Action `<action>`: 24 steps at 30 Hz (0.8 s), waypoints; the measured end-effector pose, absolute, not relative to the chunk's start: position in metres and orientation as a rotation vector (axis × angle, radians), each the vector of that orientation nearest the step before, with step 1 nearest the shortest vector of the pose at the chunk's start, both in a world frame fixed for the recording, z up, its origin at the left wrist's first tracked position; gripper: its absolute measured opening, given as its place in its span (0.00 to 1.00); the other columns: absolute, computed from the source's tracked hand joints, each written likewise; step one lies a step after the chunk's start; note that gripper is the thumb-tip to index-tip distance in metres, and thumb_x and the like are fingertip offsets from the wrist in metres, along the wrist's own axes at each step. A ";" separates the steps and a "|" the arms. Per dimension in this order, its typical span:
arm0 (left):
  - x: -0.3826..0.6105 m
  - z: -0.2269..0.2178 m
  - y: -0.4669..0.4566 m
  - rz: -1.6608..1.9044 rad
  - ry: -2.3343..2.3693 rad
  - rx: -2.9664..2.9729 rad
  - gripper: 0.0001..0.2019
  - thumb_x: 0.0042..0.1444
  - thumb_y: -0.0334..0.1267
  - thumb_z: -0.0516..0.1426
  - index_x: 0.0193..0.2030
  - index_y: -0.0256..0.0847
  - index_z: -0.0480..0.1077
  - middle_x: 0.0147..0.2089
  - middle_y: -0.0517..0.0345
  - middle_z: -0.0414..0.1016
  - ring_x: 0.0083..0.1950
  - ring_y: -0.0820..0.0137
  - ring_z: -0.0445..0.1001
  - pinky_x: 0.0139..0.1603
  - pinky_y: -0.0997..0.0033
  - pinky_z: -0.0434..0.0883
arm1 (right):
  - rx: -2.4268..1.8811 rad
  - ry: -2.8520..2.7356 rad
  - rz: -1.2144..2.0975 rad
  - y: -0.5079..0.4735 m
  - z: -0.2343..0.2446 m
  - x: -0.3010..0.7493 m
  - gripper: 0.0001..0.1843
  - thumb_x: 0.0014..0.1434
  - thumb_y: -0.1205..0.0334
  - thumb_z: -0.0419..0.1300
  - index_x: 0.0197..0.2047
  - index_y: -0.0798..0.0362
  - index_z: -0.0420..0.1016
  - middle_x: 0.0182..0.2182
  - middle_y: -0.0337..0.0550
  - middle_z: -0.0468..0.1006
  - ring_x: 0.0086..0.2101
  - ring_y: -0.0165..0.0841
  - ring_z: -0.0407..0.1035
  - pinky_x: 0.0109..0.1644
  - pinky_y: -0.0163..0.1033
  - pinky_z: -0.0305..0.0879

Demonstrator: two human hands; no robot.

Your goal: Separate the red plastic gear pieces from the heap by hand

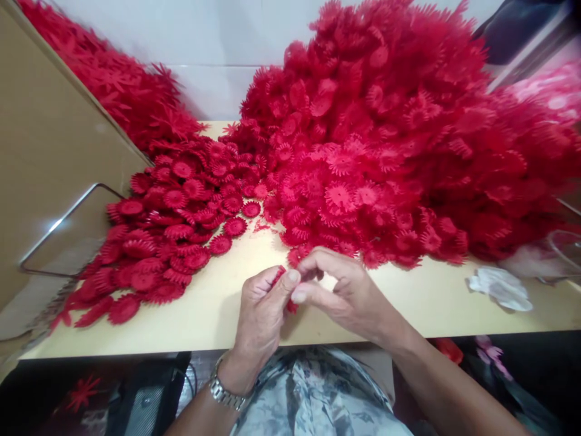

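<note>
Near the table's front edge, my left hand [265,309] is closed with its thumb on top of a red fringed flower piece [291,306], most of which my fingers hide. My right hand [340,290] meets it from the right, thumb and forefinger curled close to the left thumb tip. Whether the right fingers pinch the same piece or another part is hidden. Just beyond my hands spreads a tall heap of loose red fringed petal discs [363,151]. To the left lies a pile of thicker, cupped red flower pieces [167,224].
A pale table [385,303] bears the piles. Crumpled white paper [499,288] lies at the right. A brown board [59,139] with a metal wire loop [68,218] stands at left. Star-shaped red petals [131,91] are heaped behind it. A white wall [204,48] closes the back.
</note>
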State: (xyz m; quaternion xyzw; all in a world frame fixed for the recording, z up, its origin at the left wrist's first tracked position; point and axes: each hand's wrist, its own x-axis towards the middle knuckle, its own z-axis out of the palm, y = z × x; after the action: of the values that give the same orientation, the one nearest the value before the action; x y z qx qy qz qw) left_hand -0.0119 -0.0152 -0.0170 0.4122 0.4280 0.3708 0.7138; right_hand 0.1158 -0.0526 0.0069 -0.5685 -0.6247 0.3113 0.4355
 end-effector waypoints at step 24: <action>-0.027 -0.017 -0.015 0.797 0.841 1.013 0.07 0.53 0.38 0.57 0.28 0.38 0.69 0.20 0.60 0.71 0.21 0.73 0.68 0.23 0.75 0.64 | -1.367 -1.049 0.782 -0.061 -0.010 0.134 0.07 0.59 0.58 0.55 0.33 0.52 0.67 0.23 0.35 0.64 0.24 0.26 0.59 0.28 0.33 0.57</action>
State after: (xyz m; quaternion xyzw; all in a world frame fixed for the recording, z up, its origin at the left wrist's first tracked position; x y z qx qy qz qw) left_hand -0.0272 -0.0147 -0.0173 0.4580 0.3804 0.3603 0.7181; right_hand 0.1340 -0.0613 -0.0097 -0.5862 -0.4495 0.3352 0.5848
